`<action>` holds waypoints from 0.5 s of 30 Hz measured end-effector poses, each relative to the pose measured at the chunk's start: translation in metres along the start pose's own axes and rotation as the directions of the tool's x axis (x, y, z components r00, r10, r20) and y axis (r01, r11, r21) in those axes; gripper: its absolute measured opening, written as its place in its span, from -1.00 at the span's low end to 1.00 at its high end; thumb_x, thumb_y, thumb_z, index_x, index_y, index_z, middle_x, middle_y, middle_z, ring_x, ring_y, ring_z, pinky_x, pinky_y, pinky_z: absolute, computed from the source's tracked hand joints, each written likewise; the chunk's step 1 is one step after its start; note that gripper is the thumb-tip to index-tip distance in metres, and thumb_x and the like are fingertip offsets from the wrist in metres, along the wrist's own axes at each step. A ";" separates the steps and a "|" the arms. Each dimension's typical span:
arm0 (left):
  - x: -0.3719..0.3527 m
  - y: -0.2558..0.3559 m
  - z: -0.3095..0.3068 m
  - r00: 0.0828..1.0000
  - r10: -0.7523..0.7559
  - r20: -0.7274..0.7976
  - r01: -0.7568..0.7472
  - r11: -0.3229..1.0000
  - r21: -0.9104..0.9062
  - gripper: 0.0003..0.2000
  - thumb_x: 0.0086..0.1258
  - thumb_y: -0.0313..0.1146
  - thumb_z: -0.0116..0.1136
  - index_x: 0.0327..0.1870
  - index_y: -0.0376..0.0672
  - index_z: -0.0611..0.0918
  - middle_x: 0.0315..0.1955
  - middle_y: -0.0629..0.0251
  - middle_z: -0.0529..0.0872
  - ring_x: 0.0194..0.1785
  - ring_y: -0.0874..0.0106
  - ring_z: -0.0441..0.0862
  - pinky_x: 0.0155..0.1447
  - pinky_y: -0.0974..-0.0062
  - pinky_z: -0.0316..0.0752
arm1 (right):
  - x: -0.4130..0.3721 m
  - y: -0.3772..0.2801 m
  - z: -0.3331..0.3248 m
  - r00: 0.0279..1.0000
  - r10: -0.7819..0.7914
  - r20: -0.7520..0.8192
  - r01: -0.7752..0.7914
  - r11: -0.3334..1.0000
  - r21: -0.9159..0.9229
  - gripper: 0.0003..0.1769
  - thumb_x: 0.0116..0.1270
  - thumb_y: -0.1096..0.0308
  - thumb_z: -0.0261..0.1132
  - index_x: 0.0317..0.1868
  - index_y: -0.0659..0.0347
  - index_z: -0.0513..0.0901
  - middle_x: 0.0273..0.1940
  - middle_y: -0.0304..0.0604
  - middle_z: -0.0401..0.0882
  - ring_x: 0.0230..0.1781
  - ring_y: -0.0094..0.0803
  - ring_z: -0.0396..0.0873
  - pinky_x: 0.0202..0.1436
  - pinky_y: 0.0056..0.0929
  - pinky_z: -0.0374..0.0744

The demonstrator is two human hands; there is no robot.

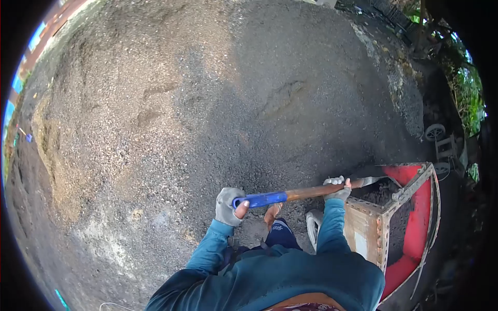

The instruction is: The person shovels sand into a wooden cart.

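A shovel with a wooden shaft and a blue handle end lies slantwise across the front of my body. My left hand, in a grey glove with the thumb bare, is closed around the blue end. Farther down the shaft, close to the metal socket, my right hand grips the wood, also gloved. The shovel's metal end reaches over a box-shaped cart on my right, and its blade is mostly hidden there. Dark loose material lies inside the cart.
A broad mound of grey-brown gravel fills the area ahead. The cart's red wall and a wheel show at my right. Farther off stands a wheeled frame. A blue object lies at far left.
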State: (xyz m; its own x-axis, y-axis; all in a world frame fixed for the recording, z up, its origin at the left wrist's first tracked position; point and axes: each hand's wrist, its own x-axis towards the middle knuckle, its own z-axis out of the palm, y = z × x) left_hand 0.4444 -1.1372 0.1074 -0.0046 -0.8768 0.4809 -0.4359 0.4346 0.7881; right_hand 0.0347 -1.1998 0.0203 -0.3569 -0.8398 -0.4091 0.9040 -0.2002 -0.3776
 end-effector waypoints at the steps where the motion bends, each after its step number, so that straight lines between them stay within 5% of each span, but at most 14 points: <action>1: -0.008 0.016 -0.023 0.994 -0.105 0.022 0.106 0.993 -0.043 -0.66 0.20 -0.10 0.23 -0.37 -0.28 0.63 -0.53 0.21 0.62 -0.41 0.40 0.59 -0.31 0.38 0.45 | -0.017 0.004 0.011 1.000 -0.007 0.007 0.007 1.000 0.018 -0.74 0.26 0.10 0.24 -0.47 0.01 0.45 -0.61 -0.37 0.36 -0.60 -0.43 0.35 -0.44 -0.32 0.45; 4: -0.063 0.030 -0.092 0.922 -0.380 0.069 0.386 0.899 -0.207 -0.65 0.19 -0.10 0.26 -0.32 -0.30 0.64 -0.52 0.22 0.63 -0.44 0.39 0.60 -0.35 0.39 0.48 | -0.043 0.062 0.016 0.995 0.101 0.013 -0.100 0.994 -0.040 -0.75 0.27 0.07 0.25 -0.39 0.03 0.48 -0.56 -0.35 0.40 -0.58 -0.42 0.37 -0.41 -0.29 0.46; 6: -0.108 0.024 -0.137 0.725 -0.669 0.164 0.631 0.551 -0.546 -0.65 0.31 -0.11 0.20 -0.40 -0.29 0.56 -0.66 0.25 0.56 -0.60 0.41 0.54 -0.47 0.47 0.48 | -0.090 0.126 0.050 0.972 0.221 -0.077 -0.223 0.974 -0.029 -0.76 0.29 0.07 0.26 -0.33 0.01 0.50 -0.54 -0.33 0.41 -0.56 -0.40 0.40 -0.40 -0.24 0.48; 9: -0.188 0.005 -0.174 0.548 -0.756 0.358 0.489 -0.058 -0.870 -0.67 0.32 -0.05 0.23 -0.43 -0.13 0.49 -0.72 0.28 0.42 -0.68 0.28 0.43 -0.48 0.23 0.47 | -0.146 0.221 0.072 0.917 0.373 -0.143 -0.394 0.903 -0.173 -0.90 0.32 0.20 0.25 -0.27 -0.06 0.50 -0.51 -0.31 0.41 -0.58 -0.37 0.41 -0.42 -0.17 0.49; 11: -0.221 0.017 -0.179 0.464 -0.818 0.341 0.398 -0.151 -0.905 -0.70 0.31 -0.04 0.24 -0.38 -0.06 0.50 -0.69 0.28 0.43 -0.69 0.26 0.39 -0.48 0.22 0.47 | -0.151 0.269 0.072 0.888 0.426 -0.173 -0.459 0.830 -0.317 -0.90 0.33 0.32 0.25 -0.23 -0.08 0.48 -0.52 -0.31 0.40 -0.60 -0.37 0.41 -0.43 -0.16 0.50; 15: -0.215 0.037 -0.161 0.525 -0.796 0.302 0.312 -0.150 -0.938 -0.67 0.39 0.04 0.15 -0.44 0.05 0.44 -0.71 0.40 0.40 -0.68 0.31 0.38 -0.31 0.09 0.48 | -0.125 0.314 0.120 0.872 0.461 -0.166 -0.461 0.658 -0.595 -0.88 0.33 0.39 0.27 -0.20 0.04 0.47 -0.50 -0.28 0.44 -0.59 -0.34 0.47 -0.48 -0.12 0.57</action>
State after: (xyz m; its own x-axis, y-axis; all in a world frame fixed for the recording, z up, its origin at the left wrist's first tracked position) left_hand 0.5745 -0.8994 0.0955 0.0727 -0.8686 -0.4902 0.9082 -0.1455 0.3925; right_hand 0.3912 -1.2185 0.0524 0.0662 -0.7409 -0.6683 0.6195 0.5556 -0.5546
